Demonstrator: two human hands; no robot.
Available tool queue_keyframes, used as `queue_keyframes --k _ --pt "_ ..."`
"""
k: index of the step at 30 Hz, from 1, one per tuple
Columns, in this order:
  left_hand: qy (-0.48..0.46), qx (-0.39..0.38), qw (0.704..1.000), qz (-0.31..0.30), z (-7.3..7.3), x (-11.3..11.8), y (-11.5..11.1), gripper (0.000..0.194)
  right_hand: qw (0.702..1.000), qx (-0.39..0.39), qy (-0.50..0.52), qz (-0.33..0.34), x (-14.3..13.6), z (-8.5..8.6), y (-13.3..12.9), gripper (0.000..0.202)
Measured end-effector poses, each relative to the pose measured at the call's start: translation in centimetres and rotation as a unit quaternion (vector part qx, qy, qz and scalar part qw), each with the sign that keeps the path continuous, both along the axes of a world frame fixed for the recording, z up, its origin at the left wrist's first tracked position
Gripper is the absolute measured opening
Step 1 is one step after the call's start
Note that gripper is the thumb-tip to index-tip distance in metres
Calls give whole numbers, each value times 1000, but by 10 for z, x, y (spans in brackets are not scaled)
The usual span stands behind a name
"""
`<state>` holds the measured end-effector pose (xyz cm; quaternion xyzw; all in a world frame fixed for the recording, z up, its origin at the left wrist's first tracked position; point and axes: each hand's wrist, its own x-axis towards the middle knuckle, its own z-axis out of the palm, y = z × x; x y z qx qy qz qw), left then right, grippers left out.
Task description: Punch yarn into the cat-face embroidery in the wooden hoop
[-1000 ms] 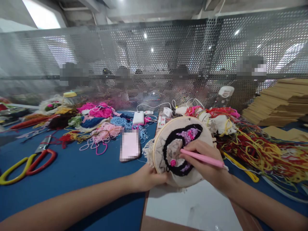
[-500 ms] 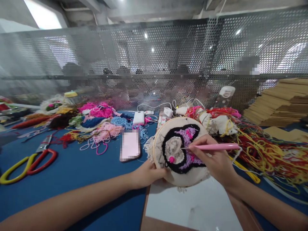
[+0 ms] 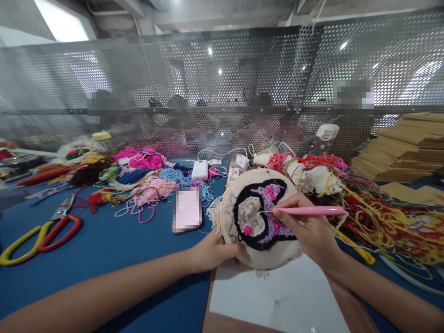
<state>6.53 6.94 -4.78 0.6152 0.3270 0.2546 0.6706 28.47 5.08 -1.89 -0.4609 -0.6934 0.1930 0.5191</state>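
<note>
A round embroidery hoop [image 3: 232, 194] is stretched with cream cloth bearing a black-outlined figure with purple, pink and white yarn. My left hand [image 3: 211, 252] grips the hoop's lower left edge, thumb on the front; its other fingers are mostly hidden behind. Between the thumb and fingers of my right hand [image 3: 308, 226] is a pink punch needle pen [image 3: 312, 211]. Its thin metal tip meets the cloth by the white patch inside the black outline. White yarn [image 3: 342, 222] trails from the pen's back end.
Scissors [image 3: 62, 226] with yellow and red handles lie left on the blue table [image 3: 132, 259]. A phone [image 3: 188, 209] and yarn piles [image 3: 152, 187] sit beyond my left hand. White paper [image 3: 274, 296] lies under the hoop. Tangled yarn [image 3: 388, 222] and brown paper stacks [image 3: 402, 148] are right.
Both hands stay nearly in place, still holding the hoop and the pen. The needle tip has shifted very slightly left on the cloth.
</note>
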Motion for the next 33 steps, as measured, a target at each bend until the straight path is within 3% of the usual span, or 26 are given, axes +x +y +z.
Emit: queue_keyframes --k 7,13,18,27,33 --pt "12 64 998 -17 4 0 -5 13 997 63 -52 13 -2 -7 -2 5" --pt "-34 153 987 -41 16 4 -9 5 994 43 -84 63 -5 -4 -10 7" --pt "-18 116 993 -24 8 3 -7 7 1000 21 -11 5 -6 -2 -6 7" --pt "-2 125 992 -22 -1 -1 -4 11 994 -7 94 45 -5 4 -6 10" --pt "5 86 996 -23 2 0 -3 9 985 -28 156 62 -3 1 -5 9"
